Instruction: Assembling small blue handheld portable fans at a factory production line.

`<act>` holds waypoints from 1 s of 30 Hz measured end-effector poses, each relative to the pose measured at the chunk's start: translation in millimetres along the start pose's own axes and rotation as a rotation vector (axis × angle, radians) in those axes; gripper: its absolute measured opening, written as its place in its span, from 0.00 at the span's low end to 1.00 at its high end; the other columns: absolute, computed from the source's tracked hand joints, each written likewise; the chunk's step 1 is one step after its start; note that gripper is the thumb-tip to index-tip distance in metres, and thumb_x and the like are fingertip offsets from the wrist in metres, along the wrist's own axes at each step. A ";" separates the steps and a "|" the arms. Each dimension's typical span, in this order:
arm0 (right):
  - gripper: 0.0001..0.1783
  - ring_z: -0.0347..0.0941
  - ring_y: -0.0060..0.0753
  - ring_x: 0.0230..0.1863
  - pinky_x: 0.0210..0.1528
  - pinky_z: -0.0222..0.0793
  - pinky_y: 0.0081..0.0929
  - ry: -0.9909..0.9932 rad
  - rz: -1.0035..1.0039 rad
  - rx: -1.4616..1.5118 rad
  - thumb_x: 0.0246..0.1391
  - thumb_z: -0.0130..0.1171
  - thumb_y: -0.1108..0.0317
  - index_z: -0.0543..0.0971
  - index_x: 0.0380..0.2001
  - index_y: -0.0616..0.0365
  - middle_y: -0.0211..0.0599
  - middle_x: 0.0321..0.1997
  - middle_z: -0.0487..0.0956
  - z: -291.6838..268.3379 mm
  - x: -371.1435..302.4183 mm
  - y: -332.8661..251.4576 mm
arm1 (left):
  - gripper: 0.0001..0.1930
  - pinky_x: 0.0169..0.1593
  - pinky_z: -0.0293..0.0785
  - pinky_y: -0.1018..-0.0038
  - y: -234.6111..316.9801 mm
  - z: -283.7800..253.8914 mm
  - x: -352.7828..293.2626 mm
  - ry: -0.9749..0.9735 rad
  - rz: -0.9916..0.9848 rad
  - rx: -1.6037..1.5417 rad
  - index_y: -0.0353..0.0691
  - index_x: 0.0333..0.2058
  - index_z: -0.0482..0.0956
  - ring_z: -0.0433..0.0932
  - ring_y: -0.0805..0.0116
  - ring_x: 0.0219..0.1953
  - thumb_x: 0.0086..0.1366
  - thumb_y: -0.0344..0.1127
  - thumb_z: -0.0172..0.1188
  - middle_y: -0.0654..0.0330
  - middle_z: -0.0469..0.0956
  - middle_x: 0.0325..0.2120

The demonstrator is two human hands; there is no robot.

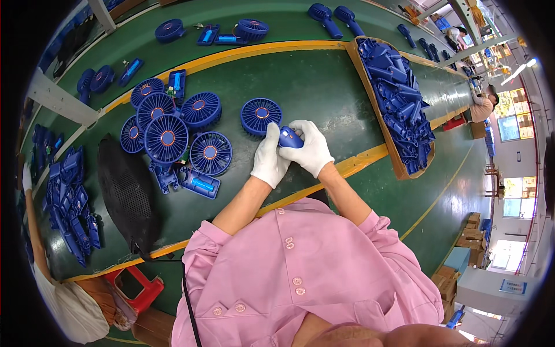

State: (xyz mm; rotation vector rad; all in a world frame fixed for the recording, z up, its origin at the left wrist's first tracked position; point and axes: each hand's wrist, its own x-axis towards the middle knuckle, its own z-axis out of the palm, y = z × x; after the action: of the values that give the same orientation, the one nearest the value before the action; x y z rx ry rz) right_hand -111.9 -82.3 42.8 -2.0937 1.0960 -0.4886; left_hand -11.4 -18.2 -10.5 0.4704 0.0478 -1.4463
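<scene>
Both my hands wear white gloves and close round a blue handheld fan over the green table. Its handle (289, 137) shows between them, its end turned up toward me. The round fan head (261, 117) lies just beyond my left fingers; the join is hidden by the glove. My left hand (270, 156) wraps the handle from the left, thumb along it. My right hand (311, 149) grips it from the right, fingers curled over the top. Left of them stands a cluster of blue fan heads (167, 137), some with open handles showing a light-blue battery (199, 183).
A cardboard tray (399, 169) heaped with blue handle shells stands to the right. A black mesh bag (128, 191) and a pile of blue shells (70, 202) lie at the left. More fans (169, 30) rest across the yellow strip. A co-worker's arm (34, 231) reaches in at far left.
</scene>
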 end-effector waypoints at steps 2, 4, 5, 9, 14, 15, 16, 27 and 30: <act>0.31 0.74 0.43 0.45 0.50 0.71 0.35 -0.008 0.010 0.008 0.31 0.69 0.59 0.76 0.43 0.57 0.43 0.42 0.74 -1.2 -0.4 0.7 | 0.31 0.54 0.72 0.64 0.5 2.6 -1.8 -0.011 -0.009 -0.001 0.31 0.50 0.69 0.75 0.60 0.48 0.68 0.58 0.51 0.51 0.74 0.45; 0.31 0.73 0.45 0.46 0.51 0.71 0.36 0.013 0.005 0.024 0.32 0.69 0.59 0.75 0.44 0.56 0.43 0.43 0.73 2.7 -2.4 -0.3 | 0.30 0.54 0.72 0.64 0.2 4.7 -3.3 0.023 0.014 -0.003 0.32 0.50 0.69 0.75 0.60 0.48 0.68 0.59 0.51 0.52 0.75 0.45; 0.31 0.73 0.45 0.46 0.50 0.71 0.36 0.059 -0.056 -0.060 0.33 0.69 0.58 0.75 0.44 0.56 0.44 0.43 0.73 6.2 -3.6 -0.6 | 0.30 0.55 0.72 0.64 -0.4 4.7 -3.6 0.041 0.027 -0.004 0.32 0.50 0.69 0.75 0.61 0.48 0.68 0.59 0.50 0.53 0.75 0.45; 0.28 0.72 0.49 0.45 0.48 0.71 0.39 0.073 -0.096 -0.244 0.35 0.68 0.59 0.74 0.43 0.56 0.45 0.43 0.72 8.8 -5.1 -7.1 | 0.29 0.55 0.71 0.64 2.0 0.6 0.3 0.069 -0.022 -0.006 0.37 0.50 0.69 0.75 0.62 0.49 0.68 0.61 0.48 0.55 0.75 0.45; 0.26 0.69 0.50 0.50 0.51 0.69 0.41 0.120 -0.164 -0.184 0.36 0.66 0.61 0.74 0.42 0.56 0.45 0.44 0.71 12.0 -5.3 -1.2 | 0.31 0.59 0.67 0.60 9.1 5.4 3.3 0.068 -0.046 0.009 0.37 0.54 0.66 0.73 0.58 0.53 0.70 0.61 0.42 0.53 0.74 0.49; 0.27 0.70 0.50 0.49 0.51 0.70 0.41 0.145 -0.201 -0.166 0.36 0.67 0.61 0.74 0.42 0.57 0.45 0.43 0.72 10.4 -5.8 3.5 | 0.29 0.57 0.69 0.60 9.8 6.4 2.8 0.050 -0.044 0.017 0.38 0.54 0.65 0.74 0.58 0.51 0.70 0.59 0.43 0.53 0.74 0.48; 0.27 0.71 0.49 0.48 0.51 0.70 0.40 0.163 -0.237 -0.145 0.36 0.67 0.62 0.74 0.42 0.58 0.46 0.43 0.72 9.1 -6.3 7.7 | 0.28 0.56 0.70 0.59 11.0 9.0 0.9 0.037 -0.041 0.022 0.38 0.54 0.65 0.74 0.58 0.50 0.71 0.58 0.44 0.53 0.74 0.47; 0.29 0.70 0.48 0.49 0.52 0.68 0.41 0.406 -0.102 -0.665 0.41 0.67 0.59 0.75 0.49 0.52 0.46 0.49 0.73 -65.1 16.1 61.3 | 0.33 0.53 0.72 0.48 15.0 16.6 -10.1 0.088 -0.186 0.081 0.33 0.53 0.62 0.74 0.44 0.50 0.69 0.61 0.46 0.40 0.72 0.48; 0.20 0.71 0.47 0.46 0.50 0.68 0.39 0.346 -0.365 -0.390 0.45 0.65 0.63 0.79 0.43 0.54 0.43 0.43 0.77 -57.9 9.8 41.5 | 0.33 0.52 0.74 0.50 14.5 10.4 -20.3 0.048 -0.176 0.070 0.33 0.54 0.63 0.76 0.46 0.48 0.69 0.60 0.46 0.42 0.73 0.48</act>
State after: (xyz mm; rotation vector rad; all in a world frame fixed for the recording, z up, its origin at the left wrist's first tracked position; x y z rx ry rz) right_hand -164.6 -130.6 51.3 -2.6443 1.0621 -0.8987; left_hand -3.0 -1.8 9.3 0.5694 0.0791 -1.6130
